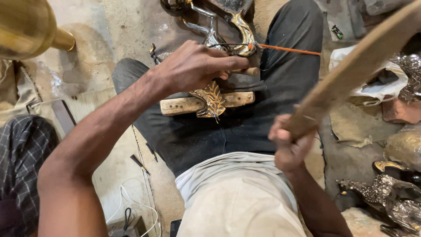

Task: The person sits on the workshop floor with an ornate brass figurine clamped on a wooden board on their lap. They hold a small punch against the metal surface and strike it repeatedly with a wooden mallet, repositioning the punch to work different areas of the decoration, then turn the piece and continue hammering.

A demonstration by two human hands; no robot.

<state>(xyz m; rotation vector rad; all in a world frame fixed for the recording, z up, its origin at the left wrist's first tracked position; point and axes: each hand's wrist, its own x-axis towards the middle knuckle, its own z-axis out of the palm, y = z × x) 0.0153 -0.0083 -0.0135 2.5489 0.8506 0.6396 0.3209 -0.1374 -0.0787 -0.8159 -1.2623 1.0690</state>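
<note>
My left hand [197, 66] grips a small wooden handle [251, 71] of a tool pressed against an ornate brass-and-silver metal piece [239, 33] resting on my lap. A brass leaf ornament [213, 102] lies over a wooden block [182, 105] on my dark trousers. My right hand [287, 142] holds the lower end of a long wooden bow stick [355, 68] that rises to the upper right. An orange cord [289, 50] runs from the tool toward the stick.
A large brass vessel [26, 26] sits at the upper left. Silver and brass figurines [390, 197] lie at the lower right, with a white bag [372, 87] above them. Another person's checked-trousered leg [22, 149] is at left. Small tools [140, 163] and a white cable [131, 206] lie on the floor.
</note>
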